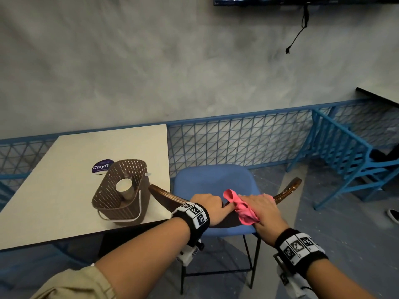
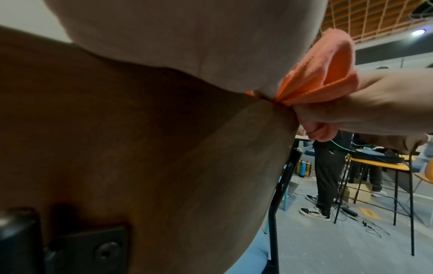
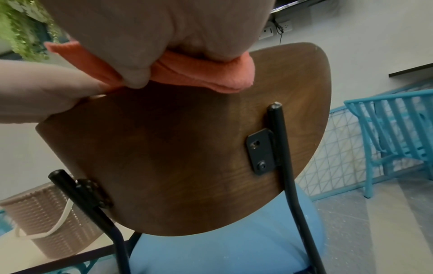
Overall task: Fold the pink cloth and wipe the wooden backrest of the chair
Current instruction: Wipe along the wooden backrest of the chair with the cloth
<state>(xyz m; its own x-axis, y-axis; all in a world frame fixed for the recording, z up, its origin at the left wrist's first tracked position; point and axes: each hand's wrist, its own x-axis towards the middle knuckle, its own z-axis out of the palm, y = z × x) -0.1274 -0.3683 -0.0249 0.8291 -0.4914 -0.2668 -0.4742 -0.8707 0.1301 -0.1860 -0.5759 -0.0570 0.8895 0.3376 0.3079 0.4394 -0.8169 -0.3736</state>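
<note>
Inspecting: both hands are at the top edge of the chair's wooden backrest (image 1: 168, 201), seen from behind and above.
Right hand: right hand (image 1: 262, 209) lies over the pink cloth (image 1: 243, 209), palm down, pressing it onto the top edge of the backrest; the right wrist view shows the thumb curled under against the cloth, so the cloth is clamped between hand and wood.
Left hand: left hand (image 1: 210, 207) grips the top edge just beside the cloth, fingers over the far face, thumb extended along the rim and touching the bunched fabric.
Pink cloth: bunched in loose folds rather than flat, draped over the rim near the middle of the backrest, one loop standing up between the two hands.
Backrest: dark brown curved plywood, bolted by black plates (image 3: 261, 151) to two black metal uprights.
Seat: blue padded seat (image 1: 213, 182) below the backrest.
Table: pale tabletop (image 1: 54, 180) to the left of the chair, its near corner close to the backrest's left end.
On table: brown perforated basket (image 1: 121, 195) with a white handle, holding a paper cup (image 1: 124, 187); a purple round sticker (image 1: 101, 166) lies behind it.
Surroundings: blue mesh railing (image 1: 237, 137) along a grey wall.
</note>
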